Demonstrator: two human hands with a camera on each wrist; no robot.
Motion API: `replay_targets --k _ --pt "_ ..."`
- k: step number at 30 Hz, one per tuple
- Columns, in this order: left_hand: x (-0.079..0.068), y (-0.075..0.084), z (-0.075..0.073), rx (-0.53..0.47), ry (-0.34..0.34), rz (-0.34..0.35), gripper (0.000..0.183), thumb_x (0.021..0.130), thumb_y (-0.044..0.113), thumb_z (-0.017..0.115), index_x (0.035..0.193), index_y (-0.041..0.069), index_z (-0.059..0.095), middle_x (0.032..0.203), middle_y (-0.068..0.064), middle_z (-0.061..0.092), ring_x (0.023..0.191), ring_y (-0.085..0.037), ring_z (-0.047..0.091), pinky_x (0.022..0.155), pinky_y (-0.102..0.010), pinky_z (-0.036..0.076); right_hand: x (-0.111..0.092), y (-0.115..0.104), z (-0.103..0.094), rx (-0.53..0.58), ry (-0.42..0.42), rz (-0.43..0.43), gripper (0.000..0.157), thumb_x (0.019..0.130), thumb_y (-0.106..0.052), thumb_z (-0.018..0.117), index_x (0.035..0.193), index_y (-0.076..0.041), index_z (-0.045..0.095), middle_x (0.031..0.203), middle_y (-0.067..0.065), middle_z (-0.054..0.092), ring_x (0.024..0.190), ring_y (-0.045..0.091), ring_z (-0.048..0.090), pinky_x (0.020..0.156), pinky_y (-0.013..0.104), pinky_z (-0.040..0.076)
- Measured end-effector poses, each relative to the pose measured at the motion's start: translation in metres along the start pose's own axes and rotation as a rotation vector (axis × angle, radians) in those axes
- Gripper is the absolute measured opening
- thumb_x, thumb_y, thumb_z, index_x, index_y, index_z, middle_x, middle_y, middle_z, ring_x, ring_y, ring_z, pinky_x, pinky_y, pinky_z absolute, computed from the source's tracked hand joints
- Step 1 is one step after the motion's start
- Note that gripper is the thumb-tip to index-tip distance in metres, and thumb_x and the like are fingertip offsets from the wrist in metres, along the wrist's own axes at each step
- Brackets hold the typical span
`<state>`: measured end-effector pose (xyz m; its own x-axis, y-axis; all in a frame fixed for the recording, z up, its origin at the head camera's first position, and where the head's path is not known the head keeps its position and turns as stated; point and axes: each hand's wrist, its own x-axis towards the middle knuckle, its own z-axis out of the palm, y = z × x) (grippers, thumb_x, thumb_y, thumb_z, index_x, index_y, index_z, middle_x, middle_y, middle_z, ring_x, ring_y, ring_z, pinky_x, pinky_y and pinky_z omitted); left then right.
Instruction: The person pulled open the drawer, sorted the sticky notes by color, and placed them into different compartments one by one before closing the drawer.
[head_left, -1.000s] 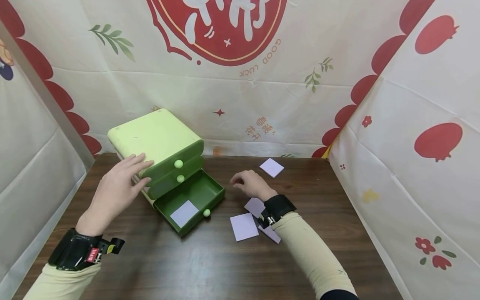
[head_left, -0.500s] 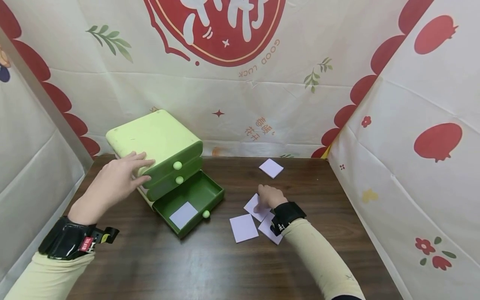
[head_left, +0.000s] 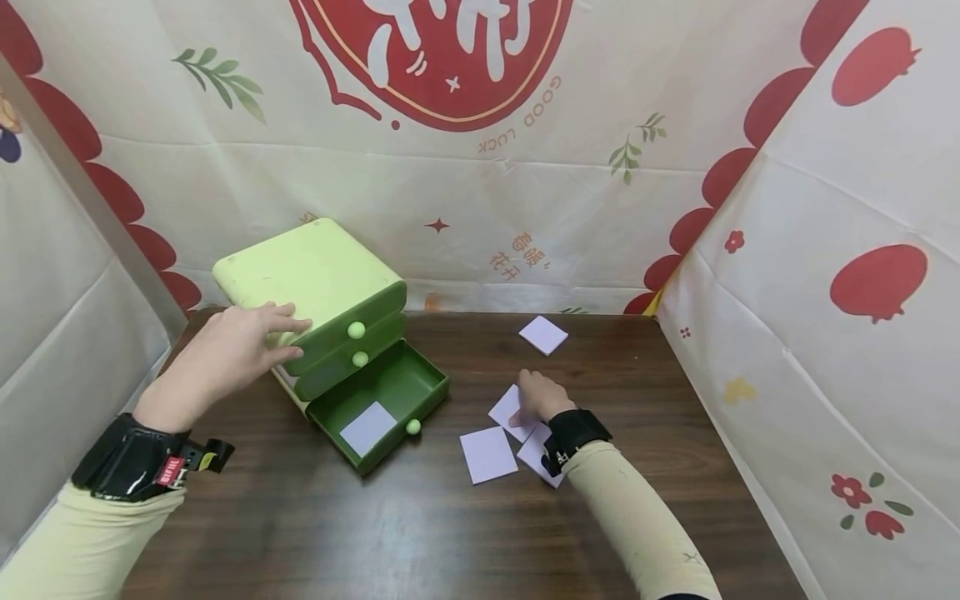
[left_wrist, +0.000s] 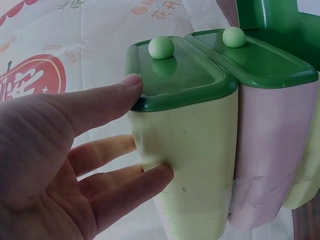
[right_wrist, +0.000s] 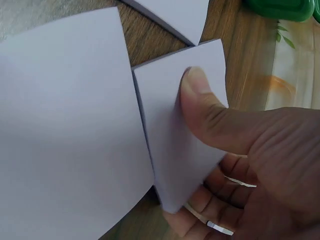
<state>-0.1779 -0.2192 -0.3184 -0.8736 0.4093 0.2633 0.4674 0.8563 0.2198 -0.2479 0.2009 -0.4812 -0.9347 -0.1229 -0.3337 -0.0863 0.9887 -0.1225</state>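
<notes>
My right hand holds a pale lilac square note pad. In the right wrist view, the thumb presses the top of this note pad while the other fingers curl at its edge. On the left stands a small green drawer cabinet. My left hand is at its near upper corner, the fingers loosely extended; in the left wrist view fingertips touch the cabinet. The bottom drawer is pulled out, and a lilac note pad lies in it. The two upper drawers are closed.
Beside the held pad lie a second pad, partly under the right wrist, and a third pad. Another pad lies near the back edge of the brown wooden table. Printed white cloth hangs behind and at both sides.
My right hand has moved right, from beside the drawer to the note pad. My left hand has shifted slightly at the cabinet's corner. The pads and drawers look unmoved.
</notes>
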Motion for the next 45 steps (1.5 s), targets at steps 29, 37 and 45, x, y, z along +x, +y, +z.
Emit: replay_targets --k 29,37,45 --pt "-0.004 0.002 0.005 0.019 -0.011 -0.013 0.035 0.084 0.017 0.076 0.118 0.010 0.072 0.130 -0.027 0.059 0.123 -0.048 0.054 0.087 -0.061 0.047 0.009 0.008 0.007 0.167 -0.049 0.040 0.076 0.071 -0.029 0.088 0.131 0.001 0.052 0.125 0.022 0.063 0.112 0.034 0.062 0.094 0.048 0.049" --pt "-0.005 0.003 0.007 0.041 0.009 0.002 0.037 0.083 0.016 0.076 0.118 0.009 0.071 0.129 -0.027 0.060 0.121 -0.047 0.056 0.084 -0.062 0.048 0.011 0.011 0.001 0.186 0.003 -0.040 0.043 0.086 -0.019 0.073 0.124 -0.003 0.062 0.118 0.015 0.067 0.098 0.027 0.064 0.088 0.044 0.050" --pt "-0.005 0.003 0.009 0.039 0.017 0.006 0.037 0.082 0.016 0.077 0.118 0.009 0.072 0.128 -0.027 0.060 0.120 -0.047 0.057 0.078 -0.059 0.050 0.013 0.015 0.000 0.231 0.039 -0.123 0.026 0.089 -0.007 0.066 0.114 -0.001 0.068 0.106 0.014 0.069 0.091 0.023 0.062 0.088 0.042 0.050"
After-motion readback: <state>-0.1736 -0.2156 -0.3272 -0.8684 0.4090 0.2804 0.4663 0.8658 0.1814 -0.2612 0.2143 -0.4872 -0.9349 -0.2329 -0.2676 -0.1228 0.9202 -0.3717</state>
